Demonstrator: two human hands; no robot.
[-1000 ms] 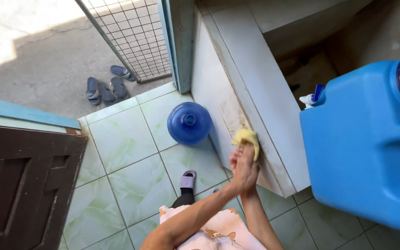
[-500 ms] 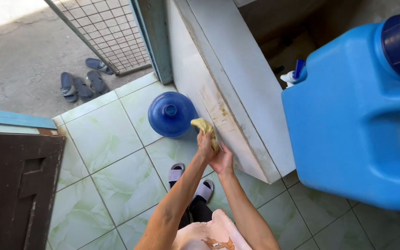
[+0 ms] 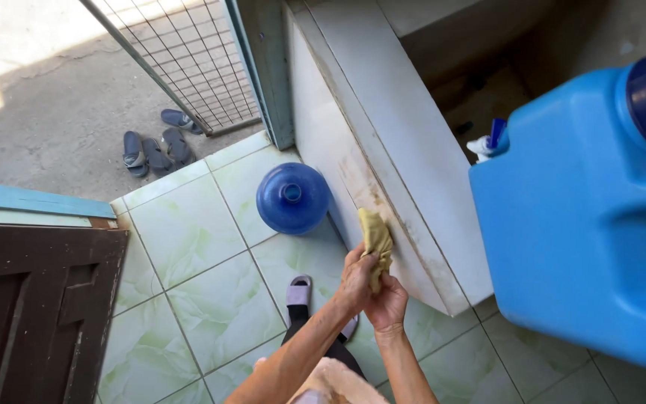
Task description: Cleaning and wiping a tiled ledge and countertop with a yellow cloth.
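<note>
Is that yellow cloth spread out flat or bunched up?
Bunched up. The yellow cloth is crumpled into a wad, gripped from below by both the left hand and right hand, and pressed against the stained tiled wall.

blue jug [image 3: 291, 197] on floor | sandals [image 3: 157, 144] outside | wire gate [image 3: 188, 60] | brown door [image 3: 31, 314]

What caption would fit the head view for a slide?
Both hands, left hand and right hand, press a yellow cloth against the stained white tiled wall beside a blue water jug.
</note>
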